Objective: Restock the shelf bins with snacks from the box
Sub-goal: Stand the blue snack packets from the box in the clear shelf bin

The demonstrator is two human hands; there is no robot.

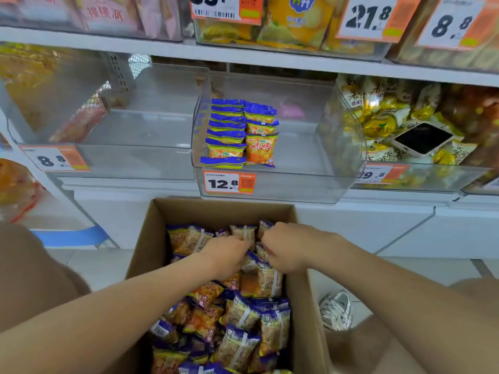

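An open cardboard box [151, 238] stands on the floor below the shelf, full of small orange-and-blue snack packets [243, 319]. Both hands are down inside the box at its far end. My left hand [226, 255] has its fingers curled round packets there. Close beside it, my right hand [286, 247] also curls its fingers on packets. Above the box, a clear plastic bin [297, 184] with a 12.8 price tag holds two neat rows of the same snack packets [240, 133] along its left side; its right part is bare.
An empty clear bin [140, 157] with an 8.8 tag sits to the left. To the right, a bin of yellow snacks [383, 122] has a phone [422, 137] lying on top. A white shoe [336, 310] rests on the floor right of the box.
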